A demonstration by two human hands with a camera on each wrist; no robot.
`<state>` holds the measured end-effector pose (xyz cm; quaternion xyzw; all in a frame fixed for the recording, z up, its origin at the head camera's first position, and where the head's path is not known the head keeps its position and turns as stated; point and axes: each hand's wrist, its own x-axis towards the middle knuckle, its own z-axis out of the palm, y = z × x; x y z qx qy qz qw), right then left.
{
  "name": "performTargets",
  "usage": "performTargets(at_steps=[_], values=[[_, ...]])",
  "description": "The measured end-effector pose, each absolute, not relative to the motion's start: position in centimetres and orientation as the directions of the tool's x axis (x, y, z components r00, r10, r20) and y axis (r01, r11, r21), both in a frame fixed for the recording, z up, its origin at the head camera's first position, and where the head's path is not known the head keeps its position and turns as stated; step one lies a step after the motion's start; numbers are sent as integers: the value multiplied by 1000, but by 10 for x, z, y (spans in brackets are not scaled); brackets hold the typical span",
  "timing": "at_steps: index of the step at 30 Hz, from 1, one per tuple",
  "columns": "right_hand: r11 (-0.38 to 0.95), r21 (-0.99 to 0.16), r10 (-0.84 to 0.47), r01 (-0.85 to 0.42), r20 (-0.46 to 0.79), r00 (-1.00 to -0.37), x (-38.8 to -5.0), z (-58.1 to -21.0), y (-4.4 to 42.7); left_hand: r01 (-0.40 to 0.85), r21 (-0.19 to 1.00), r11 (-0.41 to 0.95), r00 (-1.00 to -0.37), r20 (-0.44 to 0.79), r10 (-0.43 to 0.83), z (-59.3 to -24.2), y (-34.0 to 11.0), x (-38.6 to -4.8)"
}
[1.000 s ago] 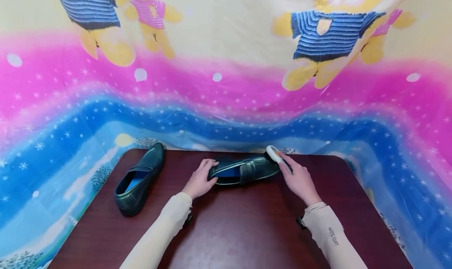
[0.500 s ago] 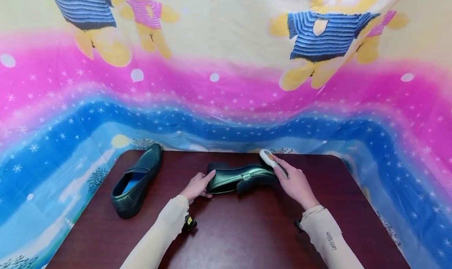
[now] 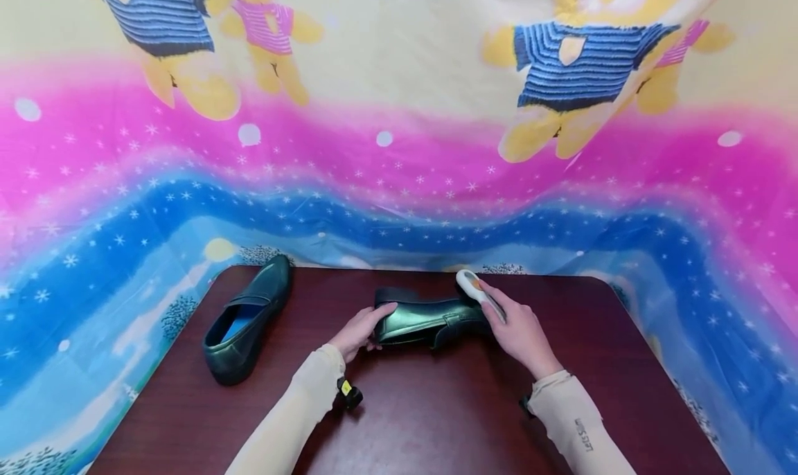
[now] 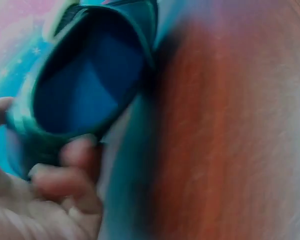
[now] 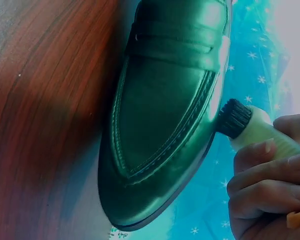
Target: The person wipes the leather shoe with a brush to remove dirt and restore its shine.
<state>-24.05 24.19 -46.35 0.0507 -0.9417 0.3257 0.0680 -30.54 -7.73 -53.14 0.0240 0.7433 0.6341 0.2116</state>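
A dark green loafer (image 3: pixel 414 318) lies tipped toward its side near the table's back edge, opening facing me. My left hand (image 3: pixel 361 331) grips it at the heel, thumb on the upper side. In the left wrist view, curled fingers (image 4: pixel 65 182) hold the heel rim, and a blue insole (image 4: pixel 85 90) shows inside. A white-handled brush (image 3: pixel 472 286) is in my right hand (image 3: pixel 520 333). In the right wrist view its dark bristles (image 5: pixel 235 118) meet the loafer's side, between strap and toe. The toe is partly hidden behind the right hand in the head view.
A matching loafer (image 3: pixel 249 323) stands upright at the table's left side, toe pointing away. The dark red-brown table (image 3: pixel 411 406) ends just behind the shoes. A patterned cloth (image 3: pixel 386 184) with bears and snowflakes hangs around the back and sides.
The held loafer has rolled from upright onto its side, opening toward me. My left thumb has come over its upper side. The brush has shifted a little left and nearer.
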Motion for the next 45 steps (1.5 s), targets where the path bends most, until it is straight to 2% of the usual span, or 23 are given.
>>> performTargets(at_steps=[6, 11, 16, 24, 31, 35, 40, 45], values=[[774, -606, -66, -185, 212, -975, -238, -467, 226, -171, 968, 183, -965, -203, 169, -532, -60, -298], [741, -606, -148, -291, 274, -950, -231, -474, 201, -43, 938, 343, -999, -46, 1, -523, -50, -294], [703, -620, -189, -349, 310, -932, -227, -476, 173, 9, 886, 465, -993, 64, -102, -516, -49, -296], [684, -597, -184, -420, 416, -891, -229, -483, 129, 32, 880, 474, -992, 86, -92, -521, -48, -296], [780, -440, -172, -445, 533, -828, -230, -493, 132, 5, 912, 410, -993, 54, -109, -520, -46, -295], [854, -375, -130, -361, 518, -846, -230, -496, 158, -13, 913, 407, -995, 28, -96, -519, -47, -293], [900, -375, -22, -222, 470, -882, -229, -494, 193, 12, 899, 439, -997, 44, -62, -516, -46, -293], [874, -419, -42, -244, 436, -899, -227, -491, 192, 24, 891, 454, -997, 53, -51, -514, -46, -292]])
